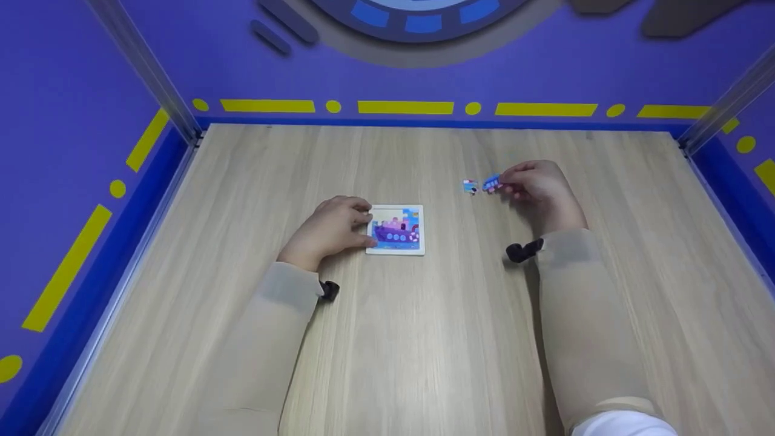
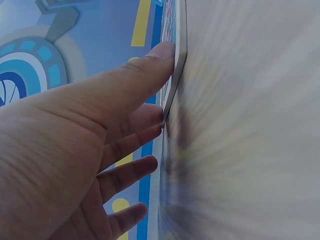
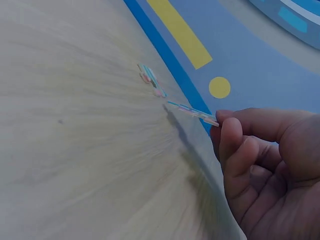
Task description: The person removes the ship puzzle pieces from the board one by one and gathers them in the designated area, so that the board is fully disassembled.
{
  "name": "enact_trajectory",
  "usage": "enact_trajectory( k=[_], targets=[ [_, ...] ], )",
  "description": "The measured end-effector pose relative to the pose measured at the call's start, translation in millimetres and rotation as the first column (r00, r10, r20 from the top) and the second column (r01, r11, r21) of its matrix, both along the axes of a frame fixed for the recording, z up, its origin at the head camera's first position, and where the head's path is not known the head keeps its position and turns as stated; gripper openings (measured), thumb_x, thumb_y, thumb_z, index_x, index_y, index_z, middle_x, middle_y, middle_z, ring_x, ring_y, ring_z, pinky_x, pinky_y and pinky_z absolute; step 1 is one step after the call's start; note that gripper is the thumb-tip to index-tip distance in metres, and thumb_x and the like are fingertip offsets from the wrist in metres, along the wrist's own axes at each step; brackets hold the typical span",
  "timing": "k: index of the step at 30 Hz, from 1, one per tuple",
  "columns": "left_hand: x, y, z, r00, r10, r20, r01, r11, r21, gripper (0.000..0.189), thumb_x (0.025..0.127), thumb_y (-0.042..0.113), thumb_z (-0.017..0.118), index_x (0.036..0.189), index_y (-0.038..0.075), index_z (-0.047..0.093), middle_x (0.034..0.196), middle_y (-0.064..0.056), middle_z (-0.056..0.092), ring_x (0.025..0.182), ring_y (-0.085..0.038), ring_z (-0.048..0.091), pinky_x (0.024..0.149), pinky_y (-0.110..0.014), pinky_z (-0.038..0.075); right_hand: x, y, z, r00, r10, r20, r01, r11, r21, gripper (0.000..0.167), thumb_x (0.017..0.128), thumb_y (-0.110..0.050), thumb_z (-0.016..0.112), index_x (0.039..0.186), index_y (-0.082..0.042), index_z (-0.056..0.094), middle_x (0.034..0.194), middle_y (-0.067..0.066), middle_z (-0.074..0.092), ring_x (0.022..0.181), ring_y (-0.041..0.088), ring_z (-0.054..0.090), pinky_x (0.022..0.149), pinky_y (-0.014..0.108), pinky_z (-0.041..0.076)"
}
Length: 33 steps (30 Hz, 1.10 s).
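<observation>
Pinched between thumb and fingertips of the right hand: one blue-and-pink puzzle piece, tilted, of uncertain contact with the wooden table. Touching the left side of a white-framed puzzle board, loosely extended: thumb and fingers of the left hand, thumb over the border near the lower corner. Shown on the board, flat on the table: a purple ship, with a pale area at upper left. Just left of the held piece, beyond and right of the board: a second puzzle piece. Farther out: beige sleeves and purple-blue wall panels with yellow markings.
</observation>
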State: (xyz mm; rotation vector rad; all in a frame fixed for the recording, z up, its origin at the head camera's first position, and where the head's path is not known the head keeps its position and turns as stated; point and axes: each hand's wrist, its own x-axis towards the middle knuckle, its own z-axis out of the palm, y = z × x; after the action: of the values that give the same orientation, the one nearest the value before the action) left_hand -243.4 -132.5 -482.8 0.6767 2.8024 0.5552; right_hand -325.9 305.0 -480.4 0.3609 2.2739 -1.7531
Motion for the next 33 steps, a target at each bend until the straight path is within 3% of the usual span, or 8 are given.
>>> enact_trajectory(
  k=[7,17,33],
  targets=[
    [0.0,-0.4,-0.2,1.0,-0.007,-0.01,0.007,1.0,-0.005,0.066,0.1,0.044,0.087,0.153,0.009,0.071,0.168,-0.008,0.06,0.163,-0.036,0.05,0.14,-0.056,0.034,0.8,-3.5,-0.6,1.0,-0.015,0.007,0.014,0.994,0.113,0.027,0.104,-0.015,0.081,0.127,-0.002,0.076,0.084,-0.007,0.08,0.071,0.008,0.069,0.066,0.021,0.057],
    [0.7,-0.4,-0.4,1.0,-0.009,-0.007,0.009,1.0,0.004,0.067,0.1,0.045,0.087,0.154,0.008,0.07,0.168,-0.007,0.061,0.162,-0.036,0.051,0.139,-0.056,0.036,2.0,-4.6,-1.1,0.998,0.012,-0.054,0.004,0.957,0.289,0.021,0.1,-0.017,0.083,0.114,-0.001,0.082,0.076,-0.007,0.074,0.071,0.011,0.062,0.065,0.025,0.054],
    [0.7,-0.9,0.4,1.0,-0.011,-0.004,0.011,1.0,0.005,0.067,0.101,0.045,0.086,0.154,0.007,0.069,0.167,-0.008,0.061,0.16,-0.036,0.052,0.139,-0.054,0.037,2.8,-3.6,0.2,0.997,0.027,-0.076,-0.001,0.948,0.319,0.014,0.099,-0.016,0.083,0.102,-0.002,0.081,0.075,-0.006,0.072,0.075,0.016,0.062,0.07,0.028,0.055]
  ],
)
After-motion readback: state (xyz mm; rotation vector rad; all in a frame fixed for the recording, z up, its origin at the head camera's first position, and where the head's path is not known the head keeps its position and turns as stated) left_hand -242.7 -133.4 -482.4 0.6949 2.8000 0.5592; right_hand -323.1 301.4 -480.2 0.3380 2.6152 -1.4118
